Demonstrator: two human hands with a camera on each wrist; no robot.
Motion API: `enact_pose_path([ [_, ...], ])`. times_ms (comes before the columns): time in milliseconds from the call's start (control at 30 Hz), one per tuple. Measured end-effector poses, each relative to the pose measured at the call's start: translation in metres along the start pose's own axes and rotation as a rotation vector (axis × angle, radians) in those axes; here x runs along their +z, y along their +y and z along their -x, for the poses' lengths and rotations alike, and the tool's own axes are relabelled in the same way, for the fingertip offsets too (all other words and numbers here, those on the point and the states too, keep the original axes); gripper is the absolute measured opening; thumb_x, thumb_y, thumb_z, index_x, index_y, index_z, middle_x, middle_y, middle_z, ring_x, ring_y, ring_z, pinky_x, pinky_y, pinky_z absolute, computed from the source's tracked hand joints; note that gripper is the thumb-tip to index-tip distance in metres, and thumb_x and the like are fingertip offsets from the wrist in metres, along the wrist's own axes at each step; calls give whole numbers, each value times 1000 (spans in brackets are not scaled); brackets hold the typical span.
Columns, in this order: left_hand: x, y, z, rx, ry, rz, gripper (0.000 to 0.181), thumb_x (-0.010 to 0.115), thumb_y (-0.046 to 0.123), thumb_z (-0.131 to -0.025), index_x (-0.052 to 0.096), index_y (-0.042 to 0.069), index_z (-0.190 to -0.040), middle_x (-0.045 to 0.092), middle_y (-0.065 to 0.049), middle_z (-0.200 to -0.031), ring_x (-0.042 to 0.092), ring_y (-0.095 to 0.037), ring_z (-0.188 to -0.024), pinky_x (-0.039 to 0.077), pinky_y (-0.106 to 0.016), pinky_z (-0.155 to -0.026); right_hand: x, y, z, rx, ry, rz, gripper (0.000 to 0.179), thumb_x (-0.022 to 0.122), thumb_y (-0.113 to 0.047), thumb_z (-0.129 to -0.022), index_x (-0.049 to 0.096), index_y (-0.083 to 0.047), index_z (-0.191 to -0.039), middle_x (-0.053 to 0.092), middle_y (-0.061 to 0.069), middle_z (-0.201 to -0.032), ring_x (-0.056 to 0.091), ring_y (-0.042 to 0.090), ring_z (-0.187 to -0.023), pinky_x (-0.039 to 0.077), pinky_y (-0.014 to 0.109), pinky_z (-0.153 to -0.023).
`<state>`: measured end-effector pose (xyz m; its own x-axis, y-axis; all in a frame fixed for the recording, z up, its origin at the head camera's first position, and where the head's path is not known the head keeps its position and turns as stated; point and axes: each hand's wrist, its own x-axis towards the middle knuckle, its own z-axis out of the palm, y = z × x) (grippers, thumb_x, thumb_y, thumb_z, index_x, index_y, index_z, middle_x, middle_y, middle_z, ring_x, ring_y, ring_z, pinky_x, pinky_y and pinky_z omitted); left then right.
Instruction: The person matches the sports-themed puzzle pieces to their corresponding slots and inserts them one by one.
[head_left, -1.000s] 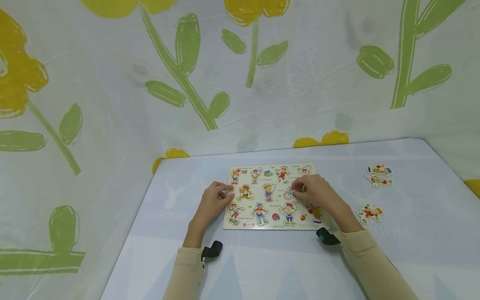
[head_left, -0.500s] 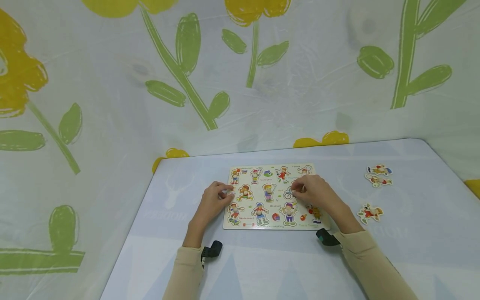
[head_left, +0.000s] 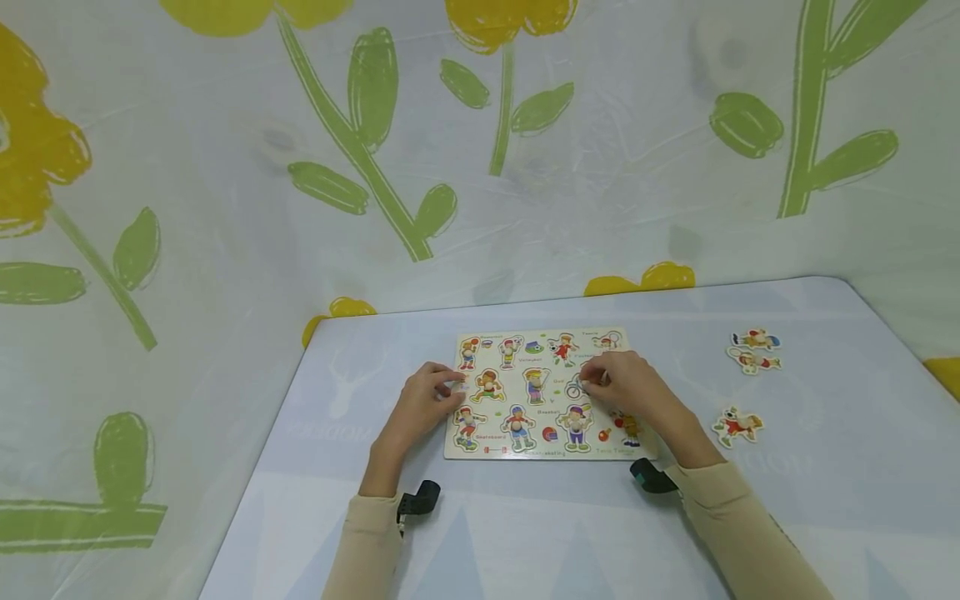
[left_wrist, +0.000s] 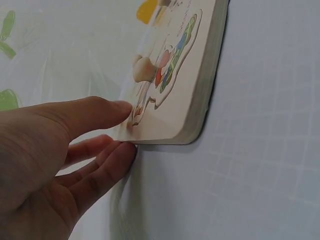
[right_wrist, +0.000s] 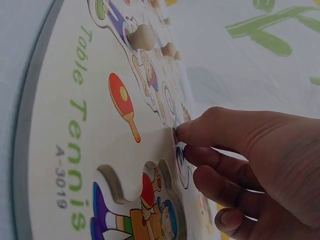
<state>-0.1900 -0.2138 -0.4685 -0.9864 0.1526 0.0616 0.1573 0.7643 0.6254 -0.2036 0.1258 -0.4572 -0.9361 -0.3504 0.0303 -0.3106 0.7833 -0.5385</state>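
Note:
A pale puzzle board (head_left: 555,417) with sports figures lies on the table. My left hand (head_left: 426,404) holds its left edge, with the thumb over the top face and the other fingers against the side in the left wrist view. My right hand (head_left: 626,383) is over the board's right part, thumb and forefinger pinching at a cyclist puzzle piece (head_left: 573,387), which those fingers largely hide. In the right wrist view, a table tennis recess (right_wrist: 117,192) with a printed figure lies beside the hand. A knobbed baseball piece (head_left: 576,427) sits in the board.
To the right of the board lie three loose puzzle pieces: a skateboarder (head_left: 756,338), a tennis player (head_left: 753,361) and a footballer (head_left: 737,427). A flower-patterned curtain (head_left: 600,208) hangs behind and left of the table (head_left: 525,533).

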Motion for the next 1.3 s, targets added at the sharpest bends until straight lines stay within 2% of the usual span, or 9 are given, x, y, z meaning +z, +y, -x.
enact_pose_path([
  [300,1,3,0,10,-2,-13,30,75,19,-86,72,8,-115,61,-7,-117,60,-16,-92,48,-28,-75,1,1,1,-1,5,-10,10,72,-18,-88,74,-12,-95,69,-3,-83,58,12,-74,50,31,-73],
  [867,4,4,0,5,6,-38,32,74,19,-87,72,7,-116,59,-8,-118,59,-16,-92,48,-28,-75,-1,1,4,-4,11,-20,10,72,-19,-88,74,-14,-96,69,-4,-83,59,12,-76,50,32,-75],
  [1133,2,4,1,4,0,-37,31,73,19,-87,72,7,-117,59,-8,-119,59,-17,-92,48,-28,-75,-16,11,12,64,-31,-41,16,69,-23,-90,71,-14,-103,66,-1,-86,57,15,-79,48,32,-75],
  [1300,4,4,0,14,-1,-33,32,74,20,-87,72,8,-116,59,-7,-119,60,-16,-92,48,-28,-75,-30,29,22,118,-25,-26,19,69,-21,-90,70,-11,-107,66,2,-90,57,18,-81,48,30,-72],
])
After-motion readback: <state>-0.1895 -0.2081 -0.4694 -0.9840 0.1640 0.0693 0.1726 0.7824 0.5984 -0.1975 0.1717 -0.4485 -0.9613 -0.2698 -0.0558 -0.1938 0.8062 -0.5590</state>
